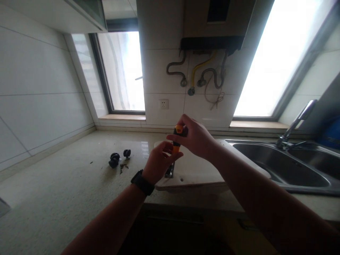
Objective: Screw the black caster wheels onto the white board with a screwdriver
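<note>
Two bare forearms [255, 187] reach over the front edge of the pale speckled stone countertop [66, 191], and a black wristwatch with a dark band [142, 182] circles the left wrist. Both hands meet on a short orange-and-black handled tool [176, 137], held above the left part of a broad off-white panel with rounded corners [202, 170]. The left hand [160, 159] curls its thumb and fingers about the tool's lower orange end; the right hand [195, 136] grips its upper, black-and-orange part. Whether the tool's tip touches anything is hidden. Just below the left hand, a small dark metal fitting [169, 172] sits near the panel's front left corner.

The panel lies near the countertop's front edge, its right end overlapping the left side of a double-bowl stainless-steel sink [281, 163] with a chrome tap [297, 124] at its back edge. Left of the panel, towards the countertop's back edge, lie black rounded wheel-like pieces [114, 160], one of them slightly apart, with a scatter of tiny dark screw-like bits [123, 167] just beside them. Beyond the back edge, a white wall socket [164, 104] is set in the tiles
</note>
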Available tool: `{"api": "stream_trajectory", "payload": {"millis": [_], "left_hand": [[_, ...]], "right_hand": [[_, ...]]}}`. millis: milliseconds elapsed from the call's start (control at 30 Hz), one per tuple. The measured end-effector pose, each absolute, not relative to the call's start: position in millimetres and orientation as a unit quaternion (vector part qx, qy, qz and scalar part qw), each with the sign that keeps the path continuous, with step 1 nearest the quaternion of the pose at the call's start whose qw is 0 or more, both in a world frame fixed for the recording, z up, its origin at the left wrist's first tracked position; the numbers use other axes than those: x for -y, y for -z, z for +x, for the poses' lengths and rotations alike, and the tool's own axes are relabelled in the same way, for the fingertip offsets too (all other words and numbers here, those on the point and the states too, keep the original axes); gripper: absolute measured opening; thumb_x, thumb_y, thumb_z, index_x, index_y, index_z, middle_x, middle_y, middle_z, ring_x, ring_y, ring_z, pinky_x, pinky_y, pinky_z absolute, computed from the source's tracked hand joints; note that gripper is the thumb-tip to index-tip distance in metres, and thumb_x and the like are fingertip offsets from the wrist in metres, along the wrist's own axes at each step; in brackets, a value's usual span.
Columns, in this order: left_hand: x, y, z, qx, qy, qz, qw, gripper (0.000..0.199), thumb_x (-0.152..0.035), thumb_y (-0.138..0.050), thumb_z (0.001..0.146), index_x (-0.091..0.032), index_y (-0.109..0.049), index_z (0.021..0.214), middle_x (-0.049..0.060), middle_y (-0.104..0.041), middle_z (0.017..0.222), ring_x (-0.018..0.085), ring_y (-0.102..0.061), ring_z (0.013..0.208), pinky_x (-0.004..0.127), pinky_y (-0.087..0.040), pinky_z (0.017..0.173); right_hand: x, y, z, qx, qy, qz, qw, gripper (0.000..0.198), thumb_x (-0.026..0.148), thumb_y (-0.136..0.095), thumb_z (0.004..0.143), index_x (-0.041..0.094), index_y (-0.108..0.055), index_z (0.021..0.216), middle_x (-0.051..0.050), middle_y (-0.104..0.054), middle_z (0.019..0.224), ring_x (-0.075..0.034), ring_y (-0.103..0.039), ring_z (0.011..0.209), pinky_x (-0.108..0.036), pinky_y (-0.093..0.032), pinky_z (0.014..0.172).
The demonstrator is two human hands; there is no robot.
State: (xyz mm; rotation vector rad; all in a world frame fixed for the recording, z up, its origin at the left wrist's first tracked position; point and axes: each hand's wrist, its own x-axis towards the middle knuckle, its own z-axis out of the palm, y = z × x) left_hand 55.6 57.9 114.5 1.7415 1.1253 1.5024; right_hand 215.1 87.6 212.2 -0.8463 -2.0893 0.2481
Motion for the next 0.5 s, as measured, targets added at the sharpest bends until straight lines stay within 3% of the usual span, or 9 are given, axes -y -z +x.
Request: {"api": "stream_trajectory", "payload": {"millis": [100,200,267,400,500], "left_hand": [[-56,-118,53,-0.416,-0.546,0.676,0.269,0.022,-0.037,-0.076,0.087,-0.018,-0.069,0.096,0.004,-0.073,0.092,0.015,-0.065,0.077,0.029,-0.051,0.069],[-56,-118,47,-0.395,-0.523,0.698,0.29,0.02,-0.036,-0.07,0.092,-0.017,-0.071,0.099,0.005,-0.074,0.095,0.014,-0.065,0.078,0.029,-0.05,0.071],[-56,-117,44,-0.378,-0.513,0.705,0.312,0.022,-0.036,-0.068,0.094,-0.017,-0.072,0.103,0.006,-0.074,0.098,0.015,-0.065,0.081,0.03,-0.05,0.073],[-57,-117,46,-0.398,-0.537,0.686,0.287,0.028,-0.039,-0.074,0.089,-0.018,-0.07,0.107,0.008,-0.072,0.108,0.018,-0.067,0.092,0.032,-0.052,0.077],[-57,-118,52,-0.436,-0.554,0.659,0.262,0.039,-0.045,-0.084,0.078,-0.018,-0.069,0.102,0.007,-0.072,0.106,0.019,-0.067,0.09,0.033,-0.052,0.077]], "right_hand": [[-86,-211,221,0.846,-0.168,-0.302,0.406,0.019,0.038,-0.058,0.094,0.021,-0.062,0.103,-0.006,-0.071,0.093,-0.019,-0.063,0.08,-0.035,-0.048,0.072],[-84,-209,227,0.851,-0.24,-0.245,0.398,0.036,0.024,-0.051,0.095,0.021,-0.062,0.129,-0.009,-0.071,0.116,-0.02,-0.067,0.102,-0.038,-0.05,0.09],[-84,-208,229,0.843,-0.266,-0.243,0.4,0.041,0.026,-0.057,0.093,0.02,-0.061,0.133,-0.01,-0.072,0.113,-0.021,-0.068,0.1,-0.039,-0.052,0.089],[-86,-203,228,0.822,-0.217,-0.28,0.446,0.031,0.037,-0.075,0.083,0.021,-0.066,0.108,-0.004,-0.07,0.089,-0.018,-0.067,0.076,-0.035,-0.053,0.07],[-88,-198,225,0.8,-0.14,-0.321,0.487,0.036,0.044,-0.083,0.073,0.023,-0.057,0.085,0.0,-0.064,0.078,-0.015,-0.057,0.064,-0.033,-0.048,0.061]]}}
